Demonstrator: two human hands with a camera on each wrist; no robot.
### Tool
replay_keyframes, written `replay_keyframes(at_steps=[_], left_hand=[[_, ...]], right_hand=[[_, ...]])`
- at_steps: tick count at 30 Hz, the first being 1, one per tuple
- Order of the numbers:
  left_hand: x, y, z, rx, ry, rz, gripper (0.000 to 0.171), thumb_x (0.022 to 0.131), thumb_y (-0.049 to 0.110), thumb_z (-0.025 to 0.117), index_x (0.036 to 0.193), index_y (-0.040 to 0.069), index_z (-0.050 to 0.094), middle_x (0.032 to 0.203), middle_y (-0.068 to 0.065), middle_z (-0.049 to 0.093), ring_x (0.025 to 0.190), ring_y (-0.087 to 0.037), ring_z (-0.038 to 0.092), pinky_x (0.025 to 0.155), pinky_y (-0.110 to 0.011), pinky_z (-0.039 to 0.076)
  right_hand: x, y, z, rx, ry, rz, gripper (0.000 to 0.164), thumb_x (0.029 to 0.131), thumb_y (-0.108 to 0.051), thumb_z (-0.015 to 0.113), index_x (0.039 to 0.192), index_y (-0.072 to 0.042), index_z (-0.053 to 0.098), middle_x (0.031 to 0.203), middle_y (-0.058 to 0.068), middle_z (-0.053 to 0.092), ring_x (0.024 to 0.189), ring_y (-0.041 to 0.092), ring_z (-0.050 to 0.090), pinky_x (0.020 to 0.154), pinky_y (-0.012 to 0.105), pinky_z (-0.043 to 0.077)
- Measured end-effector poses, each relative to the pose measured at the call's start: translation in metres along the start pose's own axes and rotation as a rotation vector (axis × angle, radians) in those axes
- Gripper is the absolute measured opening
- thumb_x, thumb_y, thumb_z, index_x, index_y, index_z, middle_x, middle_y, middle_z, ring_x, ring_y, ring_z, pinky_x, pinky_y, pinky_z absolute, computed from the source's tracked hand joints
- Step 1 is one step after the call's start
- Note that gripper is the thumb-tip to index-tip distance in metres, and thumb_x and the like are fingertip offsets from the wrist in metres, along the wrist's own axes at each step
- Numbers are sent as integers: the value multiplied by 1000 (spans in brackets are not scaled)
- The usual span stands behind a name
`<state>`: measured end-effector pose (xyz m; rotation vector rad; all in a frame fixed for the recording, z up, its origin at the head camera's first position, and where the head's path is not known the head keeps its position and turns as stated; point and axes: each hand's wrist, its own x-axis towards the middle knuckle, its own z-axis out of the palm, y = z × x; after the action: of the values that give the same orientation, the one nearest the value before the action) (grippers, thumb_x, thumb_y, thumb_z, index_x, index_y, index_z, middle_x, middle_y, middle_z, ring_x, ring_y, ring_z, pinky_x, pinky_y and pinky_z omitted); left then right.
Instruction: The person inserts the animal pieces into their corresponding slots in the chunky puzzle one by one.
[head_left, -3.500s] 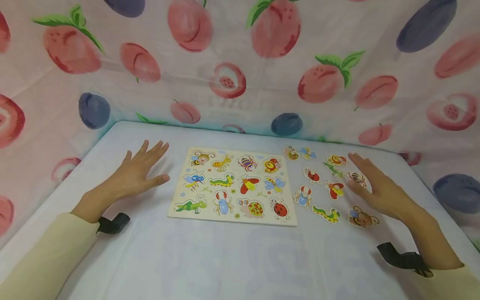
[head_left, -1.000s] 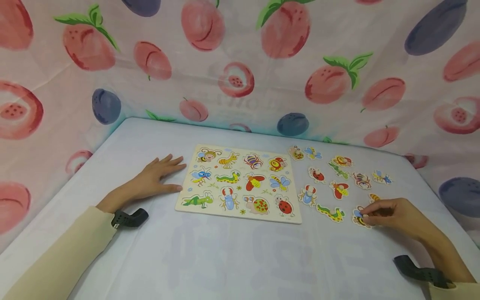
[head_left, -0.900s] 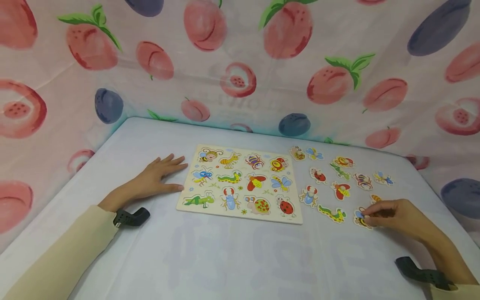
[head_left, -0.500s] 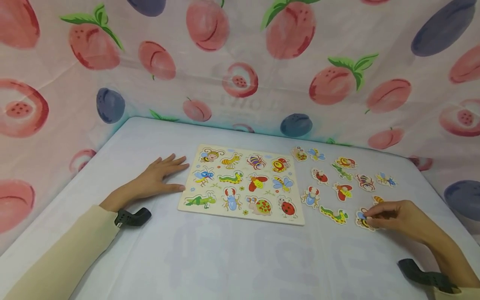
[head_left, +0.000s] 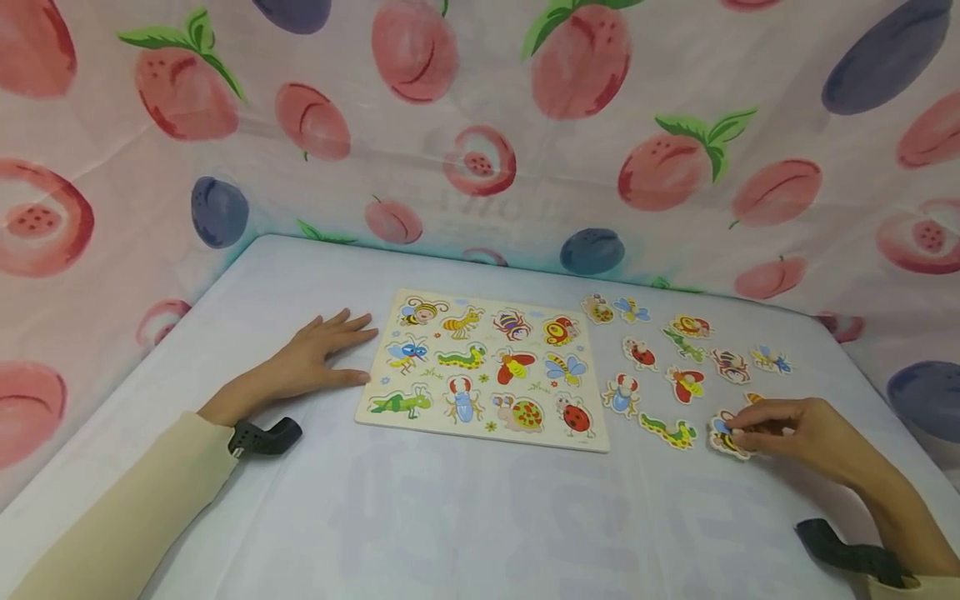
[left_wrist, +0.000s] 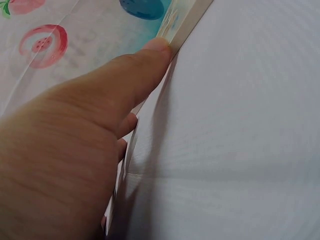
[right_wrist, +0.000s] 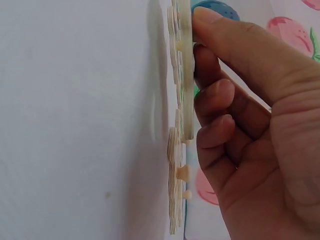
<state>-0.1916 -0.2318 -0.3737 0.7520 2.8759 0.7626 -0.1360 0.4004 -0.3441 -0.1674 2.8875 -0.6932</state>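
My right hand [head_left: 813,437] pinches the bee puzzle piece [head_left: 723,444] between thumb and fingers, at the near right of the loose pieces. In the right wrist view this bee piece [right_wrist: 186,100] shows edge-on, nearer than the pieces behind it, with the other fingers curled beside it. The wooden insect puzzle board [head_left: 480,437] lies flat in mid-table. Spread flat on the cloth at its left is my left hand [head_left: 303,358], fingertips right at the board's left edge. In the left wrist view, the thumb [left_wrist: 135,70] touches the side of the board [left_wrist: 189,22].
Several knobbed pieces lie right of the board, among them a caterpillar [head_left: 670,431], a stag beetle [head_left: 622,395], a red ladybug [head_left: 639,352] and a spider [head_left: 731,365]. An orange striped piece [head_left: 753,398] is partly hidden behind my right hand. Fruit-print cloth [head_left: 480,208] rises behind the table.
Both hands, spread in the air earlier, have come down: the left beside the board, the right onto the bee piece. Since half a second ago the bee piece has risen and tilted slightly.
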Motion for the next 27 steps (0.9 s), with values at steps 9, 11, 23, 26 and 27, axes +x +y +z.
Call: replay_keyframes(at_steps=[9, 11, 23, 26, 27], left_hand=[[2, 1, 0, 7, -17, -17, 78, 84, 51, 68, 145, 12, 42, 155, -9, 27, 145, -32, 7, 115, -51, -1], [1, 0, 0, 7, -16, -19, 77, 83, 51, 68, 145, 11, 43, 155, -9, 27, 145, -33, 7, 115, -51, -1], [0, -1, 0, 7, -6, -9, 76, 84, 51, 68, 145, 12, 44, 154, -10, 28, 144, -33, 7, 114, -52, -1], [0, 0, 1, 4, -10, -2, 76, 84, 50, 68, 145, 13, 43, 154, -8, 29, 144, -33, 7, 114, -53, -1], [0, 0, 1, 0, -13, -1, 76, 84, 50, 68, 145, 14, 43, 154, -7, 29, 145, -33, 7, 114, -54, -2]], right_hand=[[2, -5, -4, -2, -7, -34, 26, 78, -37, 78, 96, -19, 76, 98, 4, 67, 80, 13, 51, 59, 21, 47], [5, -7, -4, 2, -12, -56, 24, 79, -38, 78, 95, -20, 77, 97, 2, 67, 79, 13, 51, 59, 22, 47], [23, -29, -13, 17, 47, -179, 19, 79, -35, 78, 93, -22, 77, 96, 2, 67, 85, 17, 56, 58, 23, 49], [29, -36, -11, 10, 71, -213, 18, 78, -35, 79, 92, -23, 77, 94, 0, 67, 96, 16, 56, 59, 22, 47], [31, -39, -11, 11, 67, -221, 19, 78, -35, 79, 93, -23, 77, 93, 0, 67, 95, 16, 56, 58, 22, 46]])
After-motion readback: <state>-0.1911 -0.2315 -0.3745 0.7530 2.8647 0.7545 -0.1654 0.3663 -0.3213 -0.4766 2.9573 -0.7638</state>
